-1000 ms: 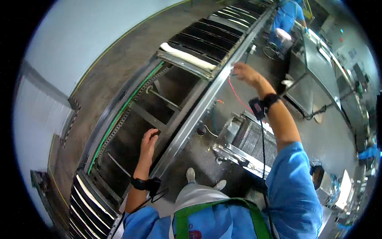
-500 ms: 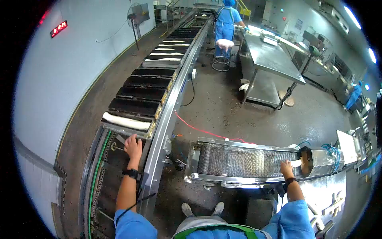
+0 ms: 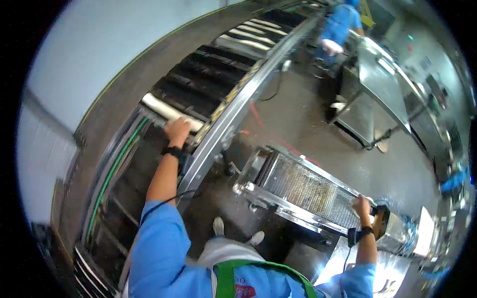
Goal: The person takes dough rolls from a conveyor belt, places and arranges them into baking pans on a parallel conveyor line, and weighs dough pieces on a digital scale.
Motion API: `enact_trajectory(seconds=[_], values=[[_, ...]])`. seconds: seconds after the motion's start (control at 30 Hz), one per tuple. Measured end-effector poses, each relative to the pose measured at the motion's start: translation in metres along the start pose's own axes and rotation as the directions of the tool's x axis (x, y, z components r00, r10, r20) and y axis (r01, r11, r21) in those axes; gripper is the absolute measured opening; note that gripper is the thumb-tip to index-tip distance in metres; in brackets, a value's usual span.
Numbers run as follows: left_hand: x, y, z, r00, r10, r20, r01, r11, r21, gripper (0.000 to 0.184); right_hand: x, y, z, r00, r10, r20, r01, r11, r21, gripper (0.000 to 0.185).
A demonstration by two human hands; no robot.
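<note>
A long white strip (image 3: 164, 107) lies across the nearest dark tray of the left conveyor. My left hand (image 3: 178, 130) is at the near side of this strip, close to its right end, with the fingers somewhat apart and blurred; it seems to touch the strip. At the far right of the mesh belt (image 3: 308, 186), beside the metal outlet box (image 3: 392, 228), my right hand (image 3: 363, 206) is closed on a small pale piece (image 3: 355, 201). Motion blur hides the piece's full shape.
The steel rail (image 3: 231, 111) of the left conveyor runs away diagonally, with more white strips (image 3: 248, 35) farther along. A co-worker in blue (image 3: 338, 25) stands at the back by a steel table (image 3: 380, 82). A red hose (image 3: 278, 136) crosses the floor behind the mesh belt.
My left hand has moved forward to the white strip. My right hand swung from beside the rail down to the mesh belt's right end and closed there. The view has turned and tilted.
</note>
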State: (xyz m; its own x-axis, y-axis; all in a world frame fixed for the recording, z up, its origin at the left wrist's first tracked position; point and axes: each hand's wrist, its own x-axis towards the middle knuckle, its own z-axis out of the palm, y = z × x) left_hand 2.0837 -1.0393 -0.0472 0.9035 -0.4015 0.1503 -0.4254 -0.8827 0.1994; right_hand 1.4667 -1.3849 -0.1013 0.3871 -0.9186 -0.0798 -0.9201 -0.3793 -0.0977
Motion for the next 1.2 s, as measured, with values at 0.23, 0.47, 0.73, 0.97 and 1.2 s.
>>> enact_trajectory(seconds=[0.23, 0.47, 0.73, 0.97, 1.2], values=[[-0.048, -0.007, 0.022, 0.96, -0.125, -0.252, 0.099, 0.989, -0.112, 0.021, -0.007, -0.069, -0.165, 0.981, -0.055, -0.184, 0.186, 0.502, 0.845, 0.048], [-0.054, -0.006, 0.022, 0.868, -0.201, -0.454, 0.116, 0.971, -0.207, 0.013, -0.032, -0.281, -0.263, 0.858, -0.299, -0.417, 0.455, 0.07, 0.888, 0.032], [-0.055, -0.005, 0.017, 0.896, -0.16, -0.413, 0.079, 0.975, -0.206, 0.014, -0.01, -0.532, -0.1, 0.944, -0.227, -0.239, 0.275, 0.146, 0.95, 0.033], [-0.061, -0.004, -0.002, 0.903, -0.193, -0.383, 0.141, 0.977, -0.159, 0.025, 0.034, -0.485, 0.0, 0.654, -0.756, 0.0, 0.339, 0.293, 0.894, 0.032], [-0.045, -0.02, 0.015, 0.886, -0.028, -0.462, -0.052, 0.986, -0.159, 0.026, 0.065, -0.19, 0.036, 0.924, -0.381, 0.035, 0.372, 0.915, 0.155, 0.047]])
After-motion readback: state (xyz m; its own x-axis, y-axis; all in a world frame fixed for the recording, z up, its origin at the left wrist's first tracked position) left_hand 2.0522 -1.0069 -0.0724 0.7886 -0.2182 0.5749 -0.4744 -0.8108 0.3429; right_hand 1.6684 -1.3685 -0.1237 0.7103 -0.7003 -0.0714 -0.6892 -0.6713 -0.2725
